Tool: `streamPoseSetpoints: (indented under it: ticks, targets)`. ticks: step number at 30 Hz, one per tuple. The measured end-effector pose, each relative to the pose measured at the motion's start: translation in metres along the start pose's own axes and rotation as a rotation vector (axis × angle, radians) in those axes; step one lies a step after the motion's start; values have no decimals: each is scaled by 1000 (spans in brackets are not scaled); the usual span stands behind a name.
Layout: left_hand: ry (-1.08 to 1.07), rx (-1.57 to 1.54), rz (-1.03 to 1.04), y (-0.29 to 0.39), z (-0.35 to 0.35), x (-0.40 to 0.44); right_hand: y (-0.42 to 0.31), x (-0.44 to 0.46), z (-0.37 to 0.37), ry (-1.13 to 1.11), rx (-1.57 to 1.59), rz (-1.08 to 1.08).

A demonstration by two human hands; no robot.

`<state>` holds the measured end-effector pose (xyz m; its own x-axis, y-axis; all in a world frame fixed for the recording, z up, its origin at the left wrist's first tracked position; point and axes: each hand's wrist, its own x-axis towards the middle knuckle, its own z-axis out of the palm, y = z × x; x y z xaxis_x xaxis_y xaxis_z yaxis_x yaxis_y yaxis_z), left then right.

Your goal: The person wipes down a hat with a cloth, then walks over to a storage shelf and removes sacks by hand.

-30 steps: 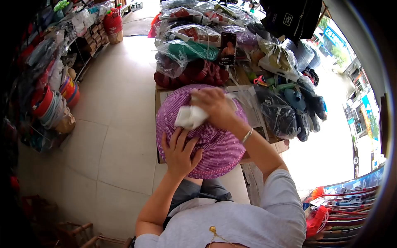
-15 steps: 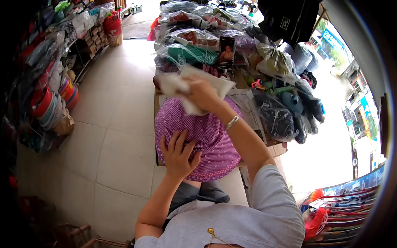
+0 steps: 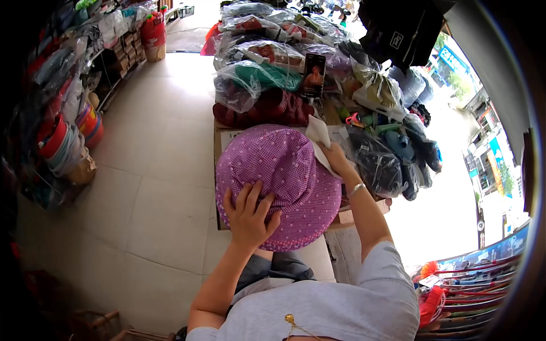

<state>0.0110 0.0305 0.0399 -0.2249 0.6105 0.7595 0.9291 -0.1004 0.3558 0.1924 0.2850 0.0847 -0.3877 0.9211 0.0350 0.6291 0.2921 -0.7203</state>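
Note:
A purple patterned hat (image 3: 273,170) with a wide brim lies at the near end of the goods table, its crown facing up. My left hand (image 3: 250,216) rests on the near left part of the hat with its fingers spread. At the hat's right edge, my right hand (image 3: 339,161) grips a white cloth (image 3: 318,135), which hangs over the brim and partly hides it. A bracelet circles my right wrist.
Plastic-wrapped goods (image 3: 264,54) cover the table beyond the hat. A phone (image 3: 314,75) stands upright among them. Dark bagged items (image 3: 375,159) lie to the right. Shelves with buckets (image 3: 56,136) line the left side, and long red handles (image 3: 478,284) are at the lower right.
My right hand moved from above the hat's far side to its right edge with the white cloth. The crown now looks rounder and fuller. My left hand stayed on the hat.

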Motion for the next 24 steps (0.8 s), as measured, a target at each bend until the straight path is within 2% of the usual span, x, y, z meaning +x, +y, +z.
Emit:
streamPoseSetpoints:
  ticks: [4, 6, 10, 13, 17, 21, 23, 24]
  targets:
    - [4, -5, 5, 0, 1, 0, 22, -5, 10, 21, 89, 30]
    - [-2, -8, 5, 1, 2, -1, -4, 4, 26, -3, 197, -310]
    - [2, 24, -44, 0, 2, -2, -62, 39, 45, -270, 75, -377]
    - [13, 44, -51, -2, 5, -3, -74, 62, 54, -385, 193, -462]
    - [12, 74, -18, -3, 5, -5, -60, 34, 44, -360, 229, -401]
    - [-9, 71, -14, -3, 6, -5, -4, -13, 28, 7, 41, -285]
    - [-20, 65, -17, -3, 5, -7, 7, -49, 17, 101, 93, -191]
    - [-13, 61, -12, -3, 5, -6, 21, -67, 17, 182, 24, -271]
